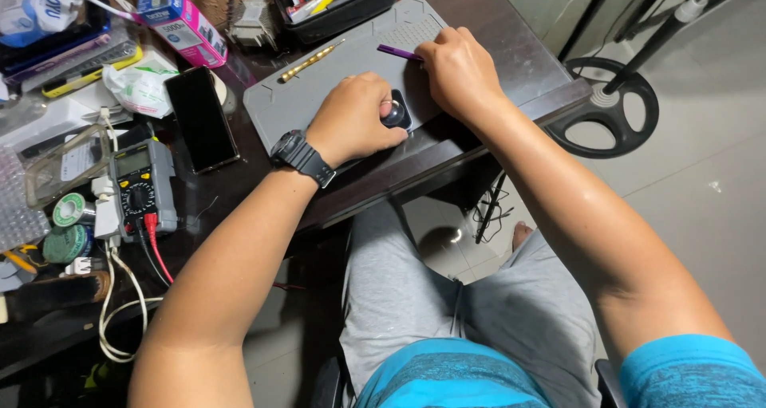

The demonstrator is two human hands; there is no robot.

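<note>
Left hand is pressing down on a small dark round device on the grey work mat, fingers curled around it. Right hand is pinching a purple tool beside it. Device looks unopened; work seems early.

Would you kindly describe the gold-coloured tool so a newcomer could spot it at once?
Find the grey work mat on the dark desk. Near its far left edge, beyond the left hand, lies the gold tool: a slim brass-coloured rod, unlike the purple tool by the right hand.
</note>
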